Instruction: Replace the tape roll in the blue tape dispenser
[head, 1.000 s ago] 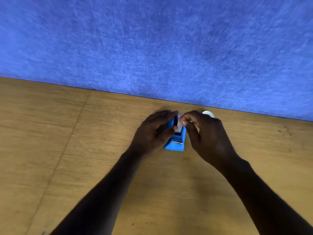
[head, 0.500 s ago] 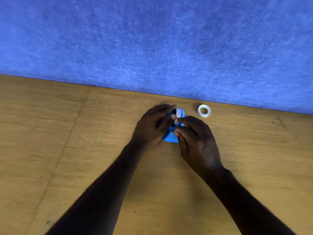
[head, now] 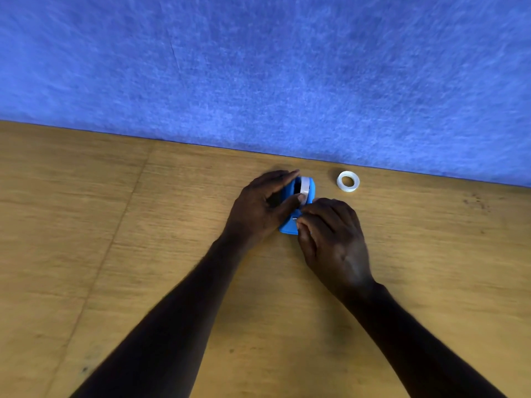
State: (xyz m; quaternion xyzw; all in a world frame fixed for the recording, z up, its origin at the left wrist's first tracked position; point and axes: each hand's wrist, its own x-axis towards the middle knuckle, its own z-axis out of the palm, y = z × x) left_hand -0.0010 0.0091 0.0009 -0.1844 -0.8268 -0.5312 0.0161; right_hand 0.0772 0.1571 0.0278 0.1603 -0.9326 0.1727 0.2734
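Note:
The blue tape dispenser stands on the wooden table near the blue wall. A white tape roll sits upright in its slot. My left hand wraps the dispenser's left side, thumb resting against the roll. My right hand covers the near, cutter end, with fingertips pinched together there; what they pinch is too small to make out. A second white tape roll lies flat on the table, to the right of the dispenser and apart from both hands.
The wooden table stretches wide to the left and right of my arms. A blue felt wall rises straight behind the dispenser and the loose roll.
My right hand has drawn back from the roll at the top of the dispenser to its near end. The loose roll behind it has come into full view. My left hand stays on the dispenser.

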